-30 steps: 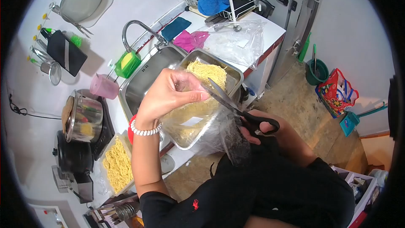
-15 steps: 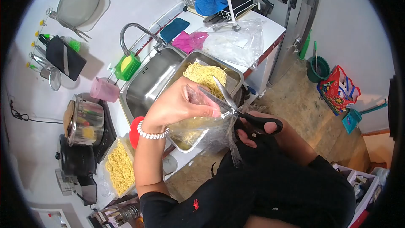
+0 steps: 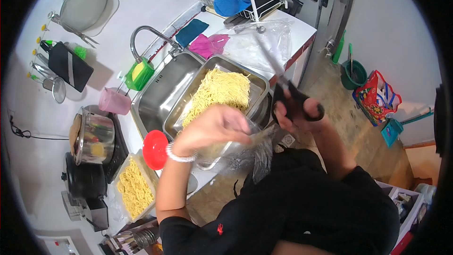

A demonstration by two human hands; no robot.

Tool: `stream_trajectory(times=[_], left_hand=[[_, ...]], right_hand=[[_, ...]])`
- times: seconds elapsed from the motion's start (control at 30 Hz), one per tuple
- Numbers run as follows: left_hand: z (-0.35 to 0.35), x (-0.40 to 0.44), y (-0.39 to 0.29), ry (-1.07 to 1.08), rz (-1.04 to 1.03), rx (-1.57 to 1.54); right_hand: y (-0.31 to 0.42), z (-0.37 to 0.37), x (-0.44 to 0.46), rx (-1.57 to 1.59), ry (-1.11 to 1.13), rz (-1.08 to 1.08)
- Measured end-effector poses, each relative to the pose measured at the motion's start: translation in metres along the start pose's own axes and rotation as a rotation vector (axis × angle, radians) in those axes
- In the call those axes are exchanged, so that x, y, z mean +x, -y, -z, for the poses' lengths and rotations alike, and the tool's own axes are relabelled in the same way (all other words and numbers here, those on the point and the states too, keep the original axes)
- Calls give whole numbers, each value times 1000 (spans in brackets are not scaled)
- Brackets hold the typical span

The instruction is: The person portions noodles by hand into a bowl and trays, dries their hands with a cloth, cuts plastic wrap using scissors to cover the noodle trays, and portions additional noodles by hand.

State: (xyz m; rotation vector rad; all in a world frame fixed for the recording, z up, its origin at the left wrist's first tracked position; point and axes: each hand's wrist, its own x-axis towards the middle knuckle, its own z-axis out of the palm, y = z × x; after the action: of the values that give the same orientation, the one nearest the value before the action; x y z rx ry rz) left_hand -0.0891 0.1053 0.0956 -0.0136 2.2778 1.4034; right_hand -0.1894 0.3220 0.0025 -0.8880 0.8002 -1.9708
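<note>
My left hand (image 3: 218, 126) is closed on a clear plastic bag (image 3: 262, 156), which hangs crumpled over the near edge of a metal tray. My right hand (image 3: 302, 115) grips black-handled scissors (image 3: 289, 98), with fingers through the loops. Their blades are blurred, point away from me and look closed, apart from the bag. Beyond my left hand, yellow noodles (image 3: 224, 89) lie in the rectangular metal tray (image 3: 262, 84), which rests over the sink. The hand hides part of the tray's near end.
A steel sink (image 3: 158, 94) with a curved faucet (image 3: 155, 29) is at the tray's left. A red bowl (image 3: 155, 150) and a tub of noodles (image 3: 135, 186) sit nearer me. Pots (image 3: 96, 134) stand farther left. Flat plastic bags (image 3: 264, 42) and a pink cloth (image 3: 209, 45) lie on the counter.
The scissors, open at the bag before, have moved away to the right and up, their blades now together. My left hand has lowered slightly with the bag, uncovering more noodles.
</note>
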Motion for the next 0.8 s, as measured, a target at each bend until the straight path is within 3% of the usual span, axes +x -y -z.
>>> stream_trajectory(times=[0.03, 0.07, 0.17, 0.2, 0.37, 0.4, 0.47, 0.6, 0.7, 0.73, 0.8], left_hand=[[11, -1, 10, -95, -174, -76], [22, -5, 15, -163, -116, -148], [38, -19, 13, -387, -57, -238], [41, -23, 15, -456, -58, -245], [48, -60, 25, -711, -134, -235], [48, -68, 30, -762, -180, -281], [44, -79, 34, -871, -255, -350], [40, -103, 49, -988, -279, -389], [36, -113, 62, -1010, -430, -590], [36, -115, 70, -1034, -439, -595], [35, -114, 79, -1067, -462, -700]], right_hand=[[2, 0, -3, -154, -48, -41], [-2, 8, -3, -192, 3, -93], [-12, 20, 8, -371, -149, -130], [-12, 32, 16, -463, -293, -240], [-19, 128, 73, -1313, -647, -424], [-15, 130, 87, -1337, -685, -452], [-30, 167, 115, -1458, -653, -335], [-45, 166, 153, -1708, -646, -120], [-41, 109, 164, -1660, -617, 281], [-41, 92, 170, -1450, -488, 282], [-48, 55, 177, -857, -175, 8]])
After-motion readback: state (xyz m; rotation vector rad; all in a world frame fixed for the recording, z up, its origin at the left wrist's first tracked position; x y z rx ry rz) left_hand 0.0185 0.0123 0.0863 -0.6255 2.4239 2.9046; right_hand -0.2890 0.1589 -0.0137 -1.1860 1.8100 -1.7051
